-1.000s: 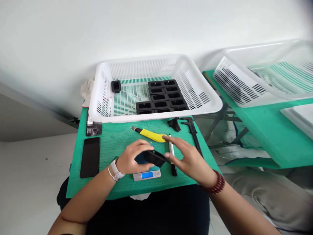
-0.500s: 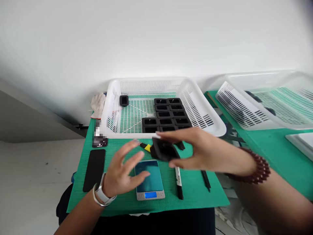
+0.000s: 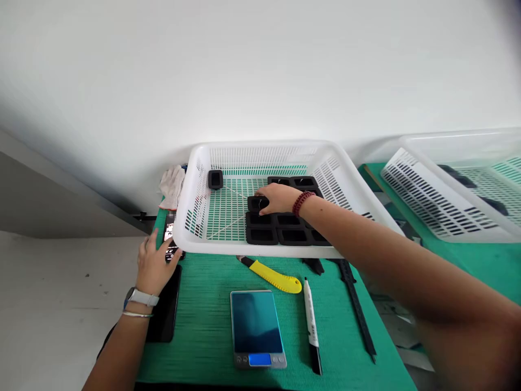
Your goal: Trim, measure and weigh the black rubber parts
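Right hand (image 3: 280,197), nearer, clamped on black rectangular cup (image 3: 249,205); cup left of palm, long axis sideways. Left hand (image 3: 152,267), fingers apart, at lit smartphone (image 3: 168,235).

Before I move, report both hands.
Left hand: at the lit phone; whether its grip is closed cannot be told.
Right hand: closed, holding a black part.

Yellow cutter (image 3: 279,277), white marker (image 3: 311,317), black caliper (image 3: 358,309), pale glove (image 3: 172,185), second basket (image 3: 427,202) at right
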### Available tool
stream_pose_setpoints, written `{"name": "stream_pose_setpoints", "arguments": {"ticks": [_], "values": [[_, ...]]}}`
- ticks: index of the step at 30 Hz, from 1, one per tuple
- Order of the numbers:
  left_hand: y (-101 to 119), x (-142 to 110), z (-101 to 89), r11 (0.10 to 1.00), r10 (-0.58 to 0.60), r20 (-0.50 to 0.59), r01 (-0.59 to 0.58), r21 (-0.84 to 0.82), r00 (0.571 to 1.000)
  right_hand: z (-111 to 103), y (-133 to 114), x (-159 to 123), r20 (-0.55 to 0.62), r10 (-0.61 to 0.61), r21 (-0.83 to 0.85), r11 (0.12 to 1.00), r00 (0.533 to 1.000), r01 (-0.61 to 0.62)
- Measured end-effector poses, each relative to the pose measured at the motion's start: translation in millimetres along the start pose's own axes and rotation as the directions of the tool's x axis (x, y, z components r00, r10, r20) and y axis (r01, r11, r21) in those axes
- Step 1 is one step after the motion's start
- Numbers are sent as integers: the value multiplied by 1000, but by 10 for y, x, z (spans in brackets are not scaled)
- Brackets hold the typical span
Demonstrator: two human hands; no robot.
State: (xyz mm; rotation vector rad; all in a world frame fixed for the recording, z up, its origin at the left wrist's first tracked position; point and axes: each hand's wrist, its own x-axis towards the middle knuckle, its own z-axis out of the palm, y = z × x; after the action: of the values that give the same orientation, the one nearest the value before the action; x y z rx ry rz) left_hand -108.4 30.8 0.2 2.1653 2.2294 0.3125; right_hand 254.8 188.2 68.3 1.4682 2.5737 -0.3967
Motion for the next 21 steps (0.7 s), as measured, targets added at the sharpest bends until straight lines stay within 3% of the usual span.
{"name": "stream_pose_setpoints", "arguments": {"ticks": [3,5,7,8,9,11,14,17,19,21], "values": [[-6,226,11,995,-61,-40,58,-76,997,60,43,34,30,12,10,1000,999,-12],[13,319,-64,978,-61,-161,27,-207,985,101,66,58,41,25,17,1000,999,-26],[90,319,-199,928,-56,-334,-74,-364,941,141,90,74,47,35,26,999,998,-37],[158,283,-279,899,-97,-428,-105,-425,898,157,105,78,49,38,29,999,998,-40],[245,230,-359,871,-114,-488,-149,-469,866,166,120,79,51,39,33,999,998,-41],[462,100,-491,827,-37,-530,-272,-492,847,160,145,83,51,34,36,999,998,-36],[799,-50,-545,775,266,-492,-487,-402,829,74,121,146,18,17,33,999,1000,-18],[1044,-93,-466,756,471,-386,-588,-286,793,-53,-43,360,-43,8,20,1000,999,-7],[1152,-75,-436,815,459,-322,-537,-217,828,-106,-224,587,-59,13,12,1000,998,-13],[1239,-15,-476,884,377,-232,-423,-197,897,-108,-419,845,-55,24,4,1000,998,-23]]}}
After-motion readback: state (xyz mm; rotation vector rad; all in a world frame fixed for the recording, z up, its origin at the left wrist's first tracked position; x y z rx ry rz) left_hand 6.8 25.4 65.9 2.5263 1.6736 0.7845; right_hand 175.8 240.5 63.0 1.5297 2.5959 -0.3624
